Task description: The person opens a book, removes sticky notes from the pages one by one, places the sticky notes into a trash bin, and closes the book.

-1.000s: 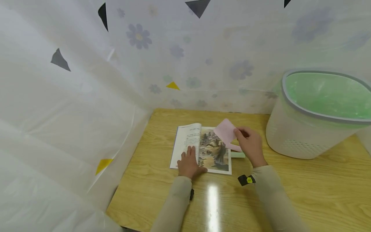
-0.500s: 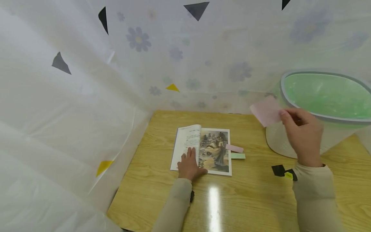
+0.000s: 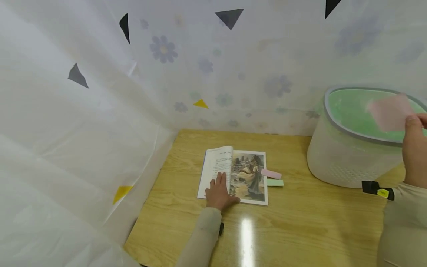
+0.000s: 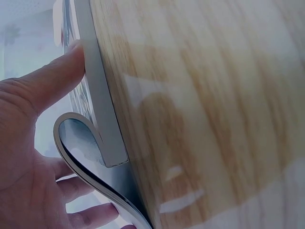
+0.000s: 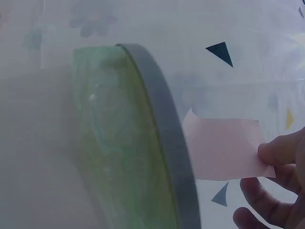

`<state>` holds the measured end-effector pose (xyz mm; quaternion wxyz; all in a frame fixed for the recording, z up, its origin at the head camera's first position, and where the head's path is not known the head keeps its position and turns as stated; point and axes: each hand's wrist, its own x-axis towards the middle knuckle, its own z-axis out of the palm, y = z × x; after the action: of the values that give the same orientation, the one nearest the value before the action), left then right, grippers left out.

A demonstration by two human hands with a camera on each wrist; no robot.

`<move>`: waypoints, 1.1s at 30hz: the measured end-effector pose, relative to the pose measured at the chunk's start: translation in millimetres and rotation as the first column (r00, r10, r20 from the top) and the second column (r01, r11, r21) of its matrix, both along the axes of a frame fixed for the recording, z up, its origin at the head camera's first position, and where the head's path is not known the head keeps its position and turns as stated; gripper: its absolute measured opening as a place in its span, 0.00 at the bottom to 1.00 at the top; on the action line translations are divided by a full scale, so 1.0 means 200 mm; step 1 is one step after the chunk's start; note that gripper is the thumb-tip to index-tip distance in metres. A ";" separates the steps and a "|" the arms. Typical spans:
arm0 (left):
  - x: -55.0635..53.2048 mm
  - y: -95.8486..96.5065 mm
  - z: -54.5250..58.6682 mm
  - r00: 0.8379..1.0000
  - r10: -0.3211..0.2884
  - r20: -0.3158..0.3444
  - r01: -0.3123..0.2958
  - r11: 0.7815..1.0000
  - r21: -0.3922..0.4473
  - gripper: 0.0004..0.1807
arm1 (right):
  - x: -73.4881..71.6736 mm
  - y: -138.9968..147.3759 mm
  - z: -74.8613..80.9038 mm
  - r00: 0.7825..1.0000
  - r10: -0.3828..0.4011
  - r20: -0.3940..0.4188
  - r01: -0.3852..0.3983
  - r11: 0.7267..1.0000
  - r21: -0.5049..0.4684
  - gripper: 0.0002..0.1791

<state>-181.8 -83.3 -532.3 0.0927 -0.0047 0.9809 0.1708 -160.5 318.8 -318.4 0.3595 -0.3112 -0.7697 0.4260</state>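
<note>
An open book [image 3: 248, 178] lies on the table, text on its left page and a painted picture on its right. My left hand [image 3: 219, 195] rests across its lower middle with fingers spread, the thumb on the picture page. In the left wrist view the thumb [image 4: 57, 76] presses one side and the other fingers lie along the curled left half. My right hand [image 3: 415, 152] pinches a pink sticky note [image 3: 390, 111] by one edge, above the bin opening. In the right wrist view the note [image 5: 226, 148] shows beyond the bin's grey rim [image 5: 167, 133].
A white bin [image 3: 347, 163] with a green liner stands at the right of the wooden table [image 3: 300, 230]. A pink tab [image 3: 271, 174] and a green tab [image 3: 275, 183] stick out of the book's right edge. White sheeting hangs at the left and back.
My right hand has carried the pink sticky note from over the book rightward to above the bin. The left hand has stayed on the book.
</note>
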 end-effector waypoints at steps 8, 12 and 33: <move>0.00 0.02 -0.02 1.000 0.004 -0.015 -0.005 1.000 -0.018 0.64 | -0.03 0.02 -0.05 0.975 -0.041 0.216 0.057 0.996 -0.067 0.23; 0.00 0.02 -0.01 1.000 0.007 -0.021 -0.008 1.000 -0.027 0.64 | -0.04 0.02 -0.05 0.975 -0.015 0.222 0.036 0.995 -0.089 0.21; 0.00 0.01 -0.01 0.999 0.014 -0.035 -0.015 0.999 -0.040 0.64 | -0.05 0.02 -0.13 0.965 -0.006 0.260 0.008 1.000 -0.006 0.24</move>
<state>-181.3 -80.8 -534.1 0.0744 -0.0106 0.9856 0.1516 -170.3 322.7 -343.4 0.2557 -0.3686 -0.8076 0.3829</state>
